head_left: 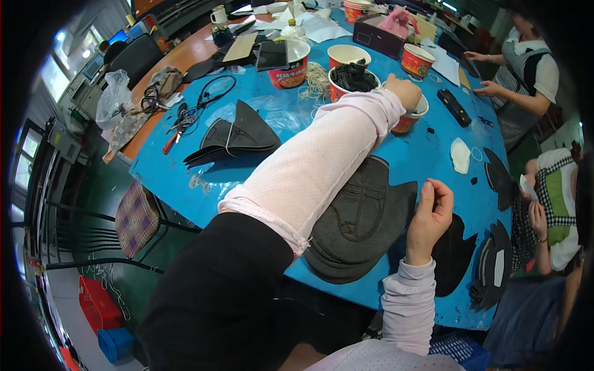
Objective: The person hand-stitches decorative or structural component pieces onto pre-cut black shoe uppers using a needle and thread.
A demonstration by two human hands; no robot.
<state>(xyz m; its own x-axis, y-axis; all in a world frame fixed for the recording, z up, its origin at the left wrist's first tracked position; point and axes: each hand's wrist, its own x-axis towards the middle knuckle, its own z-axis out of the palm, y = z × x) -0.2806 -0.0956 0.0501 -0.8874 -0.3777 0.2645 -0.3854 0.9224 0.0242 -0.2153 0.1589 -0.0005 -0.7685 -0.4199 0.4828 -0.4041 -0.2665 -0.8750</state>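
Note:
My left arm, in a pale pink sleeve cover, stretches across the blue table. At its end my left hand (404, 93) is over a paper tub (422, 110); its fingers are mostly hidden, so their grip cannot be told. Nearer, my right hand (431, 213) is raised with thumb and fingers curled together; anything held in them is too small to make out. Between the arms lies a stack of dark grey moulded shoe-upper pieces (377, 213), partly covered by my left forearm. Beside my left hand stands a tub of black bands (354, 77).
A tied bundle of dark pieces (238, 133) lies left, near scissors (151, 99). More black pieces (455, 256) are at right, with a black handheld device (455, 107) farther off. Two people stand or sit along the right edge. A chair (139, 216) is at left.

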